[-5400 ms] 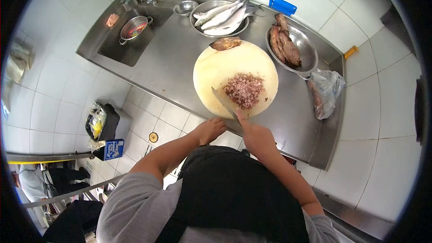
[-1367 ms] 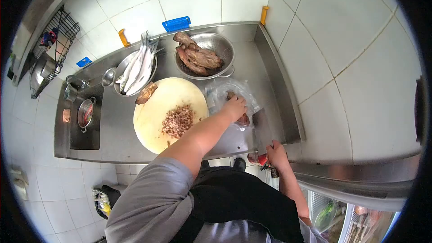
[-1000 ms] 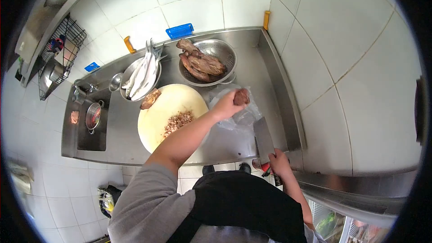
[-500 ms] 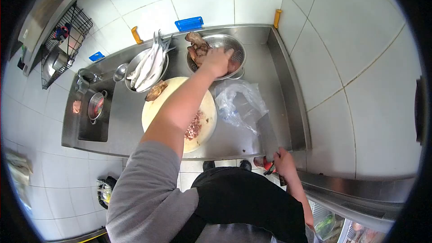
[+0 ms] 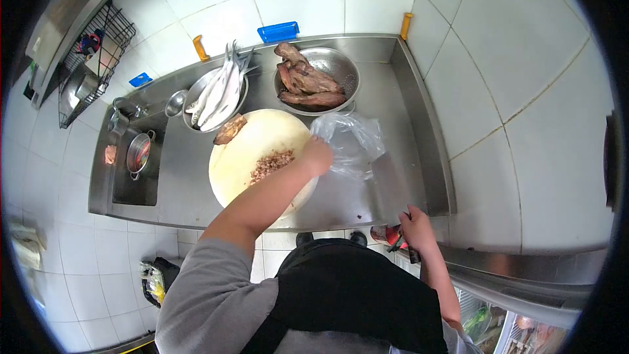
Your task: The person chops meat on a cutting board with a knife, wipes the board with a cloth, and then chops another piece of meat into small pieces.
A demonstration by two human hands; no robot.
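Observation:
My left hand (image 5: pixel 317 157) is closed at the near left edge of a clear plastic bag (image 5: pixel 363 136), beside the round cutting board (image 5: pixel 229 164). Its fingertips are partly hidden. A pile of chopped meat (image 5: pixel 270 164) lies on the board near my wrist, and a browned meat chunk (image 5: pixel 229 129) rests at the board's far left rim. Over the counter's front right edge, my right hand (image 5: pixel 417 228) grips a cleaver (image 5: pixel 391 182) by its dark handle, blade pointing away from me. Several strips of dark cured meat (image 5: pixel 313 82) lie in a metal colander (image 5: pixel 350 72) behind the bag.
A metal bowl (image 5: pixel 189 101) of long silvery fish (image 5: pixel 223 95) stands left of the colander. Farther left is a sink (image 5: pixel 137 190) holding a small pot (image 5: pixel 139 153). The raised steel counter rim (image 5: pixel 426 124) borders the right side. Below it, a drawer or fridge (image 5: pixel 511 295) stands open.
My left hand has left the colander and come back toward me to the bag's edge, uncovering the meat strips. The bag has shifted slightly. My right hand still holds the cleaver.

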